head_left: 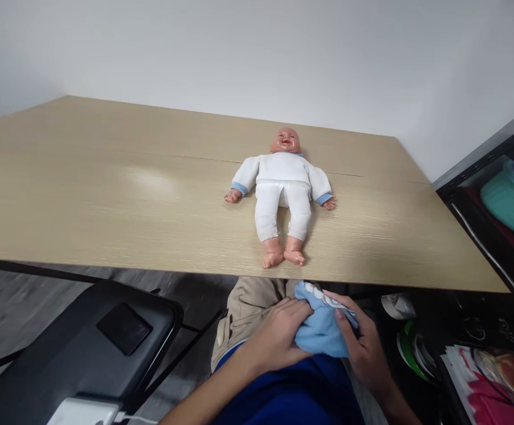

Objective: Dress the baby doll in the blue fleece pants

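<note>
Cloth (322,333): gathered up, not yet spread or set down

Position: blue, with white trim along its upper edge, held over the lap (254,307), just on the person's side of the table (106,218). It is bunched, so its full shape cannot be told.

Hands: left hand (283,330) is partly closed, fingers curled over the left side of the cloth, thumb lower down. Right hand (365,345) is partly closed on the right side, thumb on the near face, fingers behind the upper edge. Both are occupied with the same piece.

Progress: the cloth is picked up and gripped at two sides. Doll (283,192) lies on its back on the table, feet toward the near edge, in a white top and trousers with blue cuffs at the wrists; head and feet are bare. Judged from this layout, work on the cloth is at an early stage: opening it out is not done, and it is apart from the doll.

Surroundings: at left, a chair (57,348) carries a phone (124,328) and a white device (84,412) with a cable (137,419). At right, a rack holds a teal bowl (513,198); papers (458,378) lie below.

Obstructions: the table's near edge separates cloth from doll; the papers probably limit elbow room at right
</note>
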### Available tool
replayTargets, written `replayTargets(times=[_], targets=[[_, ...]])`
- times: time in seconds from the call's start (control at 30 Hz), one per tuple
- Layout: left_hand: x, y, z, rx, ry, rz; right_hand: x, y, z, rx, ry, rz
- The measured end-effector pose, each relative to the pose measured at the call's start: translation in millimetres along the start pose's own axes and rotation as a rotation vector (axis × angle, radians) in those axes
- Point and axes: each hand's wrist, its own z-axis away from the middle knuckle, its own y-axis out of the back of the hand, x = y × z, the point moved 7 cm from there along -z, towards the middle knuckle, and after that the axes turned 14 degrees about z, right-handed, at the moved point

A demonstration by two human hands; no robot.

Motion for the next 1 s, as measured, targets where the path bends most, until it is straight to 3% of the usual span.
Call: replayTargets(times=[0.1, 0.2, 0.27, 0.37, 0.4, 0.43, 0.53, 0.63, 0.77, 0.87, 1.0], targets=[[69, 33.5, -10, 0.063, -0.212, 0.064, -62, 34, -21, -0.021, 0.247, 0.005], [125, 85.1, -29, 0.133, -0.500, 0.238, -109, 59, -58, -0.041, 0.397, -0.072], [139, 125.6, -49, 0.231, -0.533, 0.253, -135, 67, -88, -0.071, 0.468, -0.134], [139, 184.8, -88, 0.389, -0.410, 0.209, -174, 69, -132, -0.122, 0.654, -0.168], [137, 201.3, -102, 0.407, -0.370, 0.221, -185, 68, -144, -0.134, 0.712, -0.162], [134, 211.8, -118, 0.348, -0.287, 0.234, -195, 66, -157, -0.142, 0.765, -0.154], [130, 227.9, -162, 0.034, -0.107, 0.283, -213, 61, -189, -0.153, 0.867, -0.107], [132, 244.4, -191, -0.170, -0.007, 0.237, -220, 56, -214, -0.144, 0.927, -0.110], [137, 256.2, -214, -0.437, 0.036, 0.202, -213, 48, -246, -0.210, 0.842, -0.194], [145, 270.3, -225, -0.422, -0.055, 0.193, -204, 38, -270, -0.355, 0.712, -0.275], [157, 290.8, -234, -0.226, -0.198, 0.129, -197, 28, -297, -0.475, 0.620, -0.247]])
